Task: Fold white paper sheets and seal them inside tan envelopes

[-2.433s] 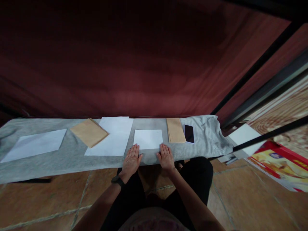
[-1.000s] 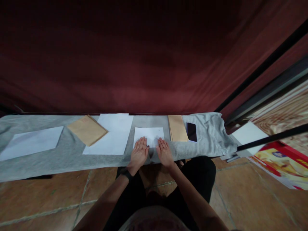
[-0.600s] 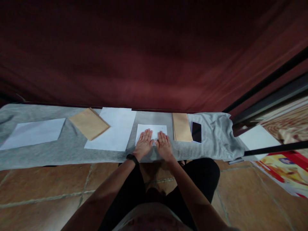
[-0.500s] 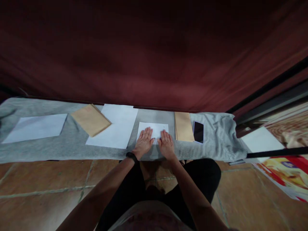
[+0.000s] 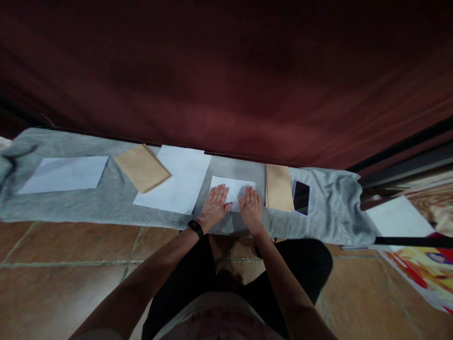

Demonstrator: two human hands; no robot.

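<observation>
A small white sheet of paper, possibly folded, lies on the grey cloth in front of me. My left hand rests flat on its left side, fingers stretched out, a black band on the wrist. On the paper's right side lies my right hand, also flat with fingers extended. Neither hand grips anything; the palms hide the paper's near edge. Just right of my right hand is a stack of brown envelopes. Left of my left hand lie larger white sheets, partly covered by another brown envelope stack.
Grey cloth covers the long narrow surface. A phone lies beside the right envelopes, and another white sheet at the far left. A dark red panel rises behind. Tiled floor and a colourful printed bag are below.
The view has shifted and tilted slightly, so the things appear further right. My right hand has slid a little toward the paper's right edge; my left hand stays on the paper.
</observation>
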